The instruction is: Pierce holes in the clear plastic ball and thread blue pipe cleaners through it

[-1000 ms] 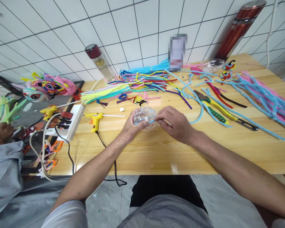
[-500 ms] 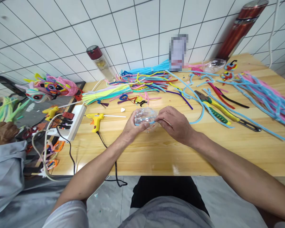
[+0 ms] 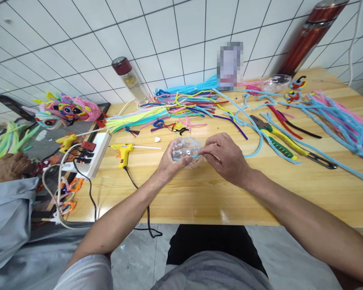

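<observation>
My left hand point(image 3: 168, 163) cups a clear plastic ball point(image 3: 186, 149) just above the wooden table point(image 3: 199, 193), fingers wrapped round its left side. My right hand point(image 3: 225, 158) is pinched on a light blue pipe cleaner point(image 3: 254, 151) that runs round the ball's middle and trails off to the right across the table. Both hands meet at the ball near the table's centre.
A yellow glue gun point(image 3: 123, 153) lies left of the ball, its cord hanging over the front edge. A white power strip point(image 3: 95, 155) sits at the left edge. Piles of coloured pipe cleaners point(image 3: 181, 104), pliers point(image 3: 278, 143) and a bottle point(image 3: 130, 80) lie behind. Another person's hand point(image 3: 6, 167) is far left.
The hands and ball stay in nearly the same place; the right fingers shifted slightly along the blue pipe cleaner on the ball. The view drifted a little.
</observation>
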{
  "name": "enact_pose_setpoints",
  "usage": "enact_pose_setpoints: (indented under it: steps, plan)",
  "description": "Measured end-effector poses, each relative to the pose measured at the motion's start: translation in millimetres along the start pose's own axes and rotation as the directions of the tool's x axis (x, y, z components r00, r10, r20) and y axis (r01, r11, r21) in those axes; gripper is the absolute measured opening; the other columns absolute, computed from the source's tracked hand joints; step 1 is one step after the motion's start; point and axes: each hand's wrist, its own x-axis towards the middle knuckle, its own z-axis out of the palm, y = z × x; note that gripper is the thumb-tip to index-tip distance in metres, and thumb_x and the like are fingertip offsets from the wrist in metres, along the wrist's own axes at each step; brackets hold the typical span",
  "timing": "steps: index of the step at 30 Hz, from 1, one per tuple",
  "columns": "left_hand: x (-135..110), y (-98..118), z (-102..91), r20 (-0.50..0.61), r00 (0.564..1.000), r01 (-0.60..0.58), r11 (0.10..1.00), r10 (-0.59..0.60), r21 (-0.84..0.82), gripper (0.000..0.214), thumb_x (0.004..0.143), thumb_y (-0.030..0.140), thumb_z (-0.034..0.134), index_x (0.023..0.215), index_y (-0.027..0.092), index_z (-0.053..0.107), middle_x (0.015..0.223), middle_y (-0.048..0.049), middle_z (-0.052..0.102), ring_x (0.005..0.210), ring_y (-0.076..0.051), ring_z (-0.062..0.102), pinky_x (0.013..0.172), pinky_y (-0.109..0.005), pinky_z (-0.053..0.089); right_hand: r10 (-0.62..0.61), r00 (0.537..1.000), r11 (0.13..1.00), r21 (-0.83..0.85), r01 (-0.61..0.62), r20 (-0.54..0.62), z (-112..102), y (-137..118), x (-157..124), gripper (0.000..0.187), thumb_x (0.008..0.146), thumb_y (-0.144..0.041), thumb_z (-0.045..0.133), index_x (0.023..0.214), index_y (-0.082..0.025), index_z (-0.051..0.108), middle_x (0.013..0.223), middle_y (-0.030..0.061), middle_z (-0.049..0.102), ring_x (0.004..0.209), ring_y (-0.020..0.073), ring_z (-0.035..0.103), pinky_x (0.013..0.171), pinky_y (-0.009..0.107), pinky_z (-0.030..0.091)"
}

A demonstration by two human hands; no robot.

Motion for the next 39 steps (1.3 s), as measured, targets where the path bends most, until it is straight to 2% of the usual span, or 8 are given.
enact_pose_setpoints:
  steps: [4,8,16,22,27,33,39]
  plan:
    - [0,-1,1.3,-0.02,1.0,-0.006,1.0,0.006,-0.005,0.09,0.059,0.062,0.092,0.131,0.022,0.055,0.128,-0.011,0.071,0.118,-0.029,0.069,0.103,-0.042,0.055,-0.03,0.999,0.994,-0.11,0.026,-0.029,-1,-1,1,0.013,0.101,-0.02,0.06,0.098,-0.025,0.072,0.089,0.0036,0.069,0.083,0.0189,0.059,0.076,0.036,0.044]
    - [-1,0,3.6,-0.041,0.999,0.002,1.0,-0.003,-0.027,0.091,0.057,0.06,0.094,0.131,0.023,0.056,0.126,-0.0099,0.072,0.117,-0.029,0.07,0.103,-0.041,0.056,-0.001,0.999,0.985,-0.173,-0.006,-0.039,-2,-6,-1,0.015,0.102,-0.021,0.06,0.097,-0.026,0.074,0.091,0.0024,0.072,0.08,0.0162,0.063,0.07,0.031,0.045]
    - [-3,5,8.7,-0.064,0.997,-0.045,0.999,0.043,-0.029,0.089,0.059,0.058,0.094,0.131,0.022,0.054,0.13,-0.0116,0.07,0.122,-0.03,0.069,0.107,-0.044,0.055,0.017,1.0,0.988,-0.151,-0.019,-0.014,-1,-11,-4,0.016,0.103,-0.018,0.058,0.106,-0.024,0.072,0.101,0.0012,0.078,0.082,0.0122,0.072,0.063,0.023,0.05]
    - [-3,6,9.5,-0.112,0.992,-0.058,0.998,0.06,0.02,0.092,0.058,0.058,0.095,0.131,0.021,0.054,0.133,-0.0133,0.069,0.125,-0.03,0.068,0.11,-0.043,0.054,0.037,0.999,0.999,-0.037,-0.039,-0.033,-1,-13,0,0.015,0.099,-0.014,0.059,0.104,-0.024,0.069,0.099,0.0047,0.076,0.086,0.0166,0.073,0.07,0.027,0.056]
    - [-4,6,11.2,-0.12,0.99,-0.066,0.997,0.071,0.041,0.092,0.06,0.058,0.094,0.133,0.021,0.052,0.132,-0.0133,0.069,0.124,-0.03,0.068,0.109,-0.043,0.054,0.047,0.999,0.999,0.022,-0.046,-0.026,-1,-13,0,0.01,0.097,-0.019,0.061,0.104,-0.023,0.065,0.099,0.0068,0.074,0.092,0.019,0.072,0.075,0.031,0.059]
    - [-5,6,14.6,-0.15,0.984,-0.088,0.993,0.099,0.073,0.094,0.059,0.061,0.093,0.133,0.02,0.051,0.133,-0.0143,0.068,0.124,-0.031,0.067,0.11,-0.044,0.053,0.094,0.995,0.994,0.062,-0.091,-0.039,2,-14,0,0.006,0.098,-0.028,0.066,0.1,-0.022,0.065,0.097,0.0078,0.073,0.088,0.0189,0.071,0.069,0.03,0.058]
    - [-6,5,17.2,-0.157,0.982,-0.088,0.992,0.102,0.093,0.094,0.06,0.06,0.093,0.134,0.02,0.05,0.134,-0.0153,0.067,0.125,-0.031,0.067,0.109,-0.044,0.053,0.147,0.988,0.987,0.081,-0.143,-0.053,5,-14,-1,0.008,0.098,-0.03,0.066,0.094,-0.023,0.066,0.092,0.0055,0.072,0.082,0.0176,0.068,0.067,0.03,0.057]
